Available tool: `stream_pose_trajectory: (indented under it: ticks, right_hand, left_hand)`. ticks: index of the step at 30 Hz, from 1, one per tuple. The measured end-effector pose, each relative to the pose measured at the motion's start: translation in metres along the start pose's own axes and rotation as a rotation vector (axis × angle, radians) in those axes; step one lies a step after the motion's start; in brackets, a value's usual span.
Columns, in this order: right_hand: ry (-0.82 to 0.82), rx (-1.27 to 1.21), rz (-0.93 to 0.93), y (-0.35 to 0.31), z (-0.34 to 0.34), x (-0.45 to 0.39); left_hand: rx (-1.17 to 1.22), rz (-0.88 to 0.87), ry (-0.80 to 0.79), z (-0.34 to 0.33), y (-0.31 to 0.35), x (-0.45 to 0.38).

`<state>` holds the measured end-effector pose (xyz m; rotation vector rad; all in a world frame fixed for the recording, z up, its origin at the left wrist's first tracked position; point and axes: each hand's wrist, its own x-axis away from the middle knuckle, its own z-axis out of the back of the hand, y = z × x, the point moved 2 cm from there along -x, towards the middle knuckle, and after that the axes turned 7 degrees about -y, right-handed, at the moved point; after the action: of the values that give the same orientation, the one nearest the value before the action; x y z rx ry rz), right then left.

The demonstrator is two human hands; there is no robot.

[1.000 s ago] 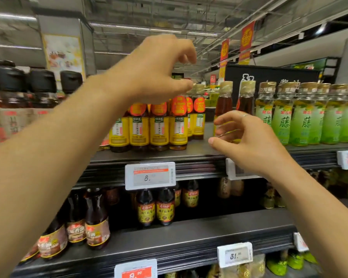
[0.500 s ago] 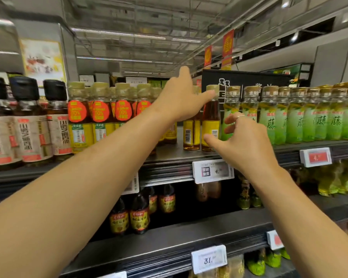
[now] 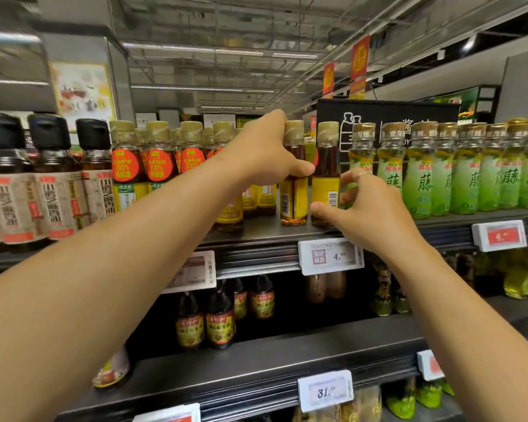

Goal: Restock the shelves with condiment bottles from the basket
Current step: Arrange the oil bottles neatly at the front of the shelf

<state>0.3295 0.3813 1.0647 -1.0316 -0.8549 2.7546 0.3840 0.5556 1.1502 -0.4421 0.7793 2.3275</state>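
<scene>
Two small amber oil bottles with yellow labels and tan caps stand at the front of the top shelf [image 3: 256, 234], barcodes facing me. My left hand [image 3: 264, 150] grips the left amber bottle [image 3: 294, 199], thumb across its shoulder and a finger behind the cap. My right hand [image 3: 372, 211] pinches the right amber bottle [image 3: 326, 166], thumb low on the label and fingers on its right side. To the left stands a row of the same bottles [image 3: 159, 166] with red round stickers. The basket is out of view.
Green oil bottles [image 3: 424, 178] fill the shelf to the right, dark black-capped bottles [image 3: 52, 184] the far left. Price tags [image 3: 331, 255] hang on the shelf edge. The lower shelf [image 3: 287, 360] holds a few dark bottles [image 3: 220, 321] with bare space beside them.
My left hand came down from above the row and closed on the left amber bottle. My right hand moved up and closed on the right one. The view shifted right.
</scene>
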Motion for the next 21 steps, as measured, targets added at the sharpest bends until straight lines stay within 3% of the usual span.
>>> stream_pose_trajectory:
  ticks: [12,21]
  right_hand:
    - [-0.214,-0.119,0.049,-0.005,-0.003,-0.009]
    - [-0.156,-0.037,0.094,-0.014,-0.003,-0.008]
  left_hand:
    - [-0.143,0.003,-0.149,0.029,0.005,0.01]
    - [-0.389,-0.092,0.044,0.041,0.015,-0.004]
